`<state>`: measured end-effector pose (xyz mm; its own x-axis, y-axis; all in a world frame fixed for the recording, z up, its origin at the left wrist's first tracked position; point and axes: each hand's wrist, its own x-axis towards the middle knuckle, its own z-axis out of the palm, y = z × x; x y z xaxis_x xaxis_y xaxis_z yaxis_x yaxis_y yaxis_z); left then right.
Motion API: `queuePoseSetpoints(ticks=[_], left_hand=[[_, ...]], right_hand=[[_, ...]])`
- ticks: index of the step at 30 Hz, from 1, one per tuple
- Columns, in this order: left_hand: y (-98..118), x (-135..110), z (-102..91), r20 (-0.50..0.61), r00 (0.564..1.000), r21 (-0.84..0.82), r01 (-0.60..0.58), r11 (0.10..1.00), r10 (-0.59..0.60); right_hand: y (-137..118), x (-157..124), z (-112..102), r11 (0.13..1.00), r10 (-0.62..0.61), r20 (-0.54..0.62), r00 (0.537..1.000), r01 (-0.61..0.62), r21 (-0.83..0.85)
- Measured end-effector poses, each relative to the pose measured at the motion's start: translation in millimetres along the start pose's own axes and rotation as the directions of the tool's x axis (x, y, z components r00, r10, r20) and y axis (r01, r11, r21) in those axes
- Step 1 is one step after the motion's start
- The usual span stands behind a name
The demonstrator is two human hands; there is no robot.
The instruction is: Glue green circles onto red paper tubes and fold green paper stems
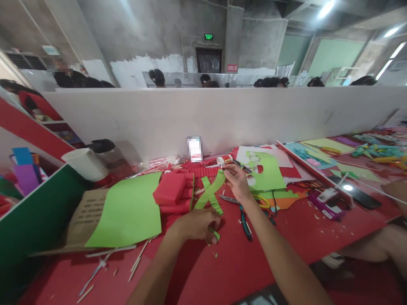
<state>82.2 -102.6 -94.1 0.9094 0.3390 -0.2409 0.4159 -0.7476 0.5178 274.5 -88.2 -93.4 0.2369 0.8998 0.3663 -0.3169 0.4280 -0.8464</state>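
My left hand (203,224) is low over the red tabletop, with its fingers closed on a small piece of green paper (214,234). My right hand (235,183) is farther forward, its fingertips pinched beside a small white glue bottle (224,159) with a red label. What the pinch holds is too small to make out. Just left of those fingertips a curved green paper strip (212,190) crosses a notched green strip (216,205). A red paper block with rolled tubes (171,190) sits left of the strips.
Pliers (245,224) and yellow-handled scissors (262,201) lie right of my right wrist. A green sheet (133,212) covers cardboard at left; a cut green sheet (265,171) lies at right. A lit phone (194,149) leans on the white partition (159,118). A neighbour's arm (396,188) shows at right.
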Motion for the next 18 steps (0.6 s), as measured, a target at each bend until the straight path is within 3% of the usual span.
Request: queuePoseSetpoints(ticks=[3, 6, 8, 10, 12, 14, 16, 18], left_hand=[[-6, -6, -2.5, -0.064, 0.995, -0.009, 0.08, 0.997, -0.08], [-8, -8, -1.9, -0.208, 0.977, -0.039, 0.047, 0.998, -0.054], [-9, -5, -1.9, -0.34, 0.94, -0.081, 0.001, 0.997, -0.029], [-9, -2, -3.3, -0.5, 0.865, -0.148, -0.048, 0.988, -0.033], [-9, 1, -5.9, -0.649, 0.757, -0.235, -0.097, 0.967, -0.082], [-8, 3, -8.8, -0.733, 0.661, -0.342, -0.155, 0.927, -0.16], [-8, 3, -11.3, -0.756, 0.61, -0.458, -0.232, 0.858, -0.239], [-7, 3, -13.0, -0.748, 0.6, -0.56, -0.341, 0.755, -0.284]], right_hand=[[-5, -2, -2, 0.982, 0.036, 0.03, 0.999, -0.041, 0.187], [-11, -3, -6, 0.943, 0.043, 0.039, 0.998, -0.054, 0.327], [-13, -2, -8, 0.93, 0.072, 0.024, 0.997, -0.076, 0.359], [-11, -1, -8, 0.942, 0.139, 0.011, 0.99, -0.136, 0.306], [-6, 0, -6, 0.949, 0.223, 0.025, 0.974, -0.223, 0.221], [0, -1, -2, 0.942, 0.291, 0.059, 0.955, -0.296, 0.16], [4, -3, 2, 0.93, 0.329, 0.09, 0.94, -0.339, 0.142], [4, -7, 5, 0.913, 0.351, 0.112, 0.93, -0.366, 0.181]])
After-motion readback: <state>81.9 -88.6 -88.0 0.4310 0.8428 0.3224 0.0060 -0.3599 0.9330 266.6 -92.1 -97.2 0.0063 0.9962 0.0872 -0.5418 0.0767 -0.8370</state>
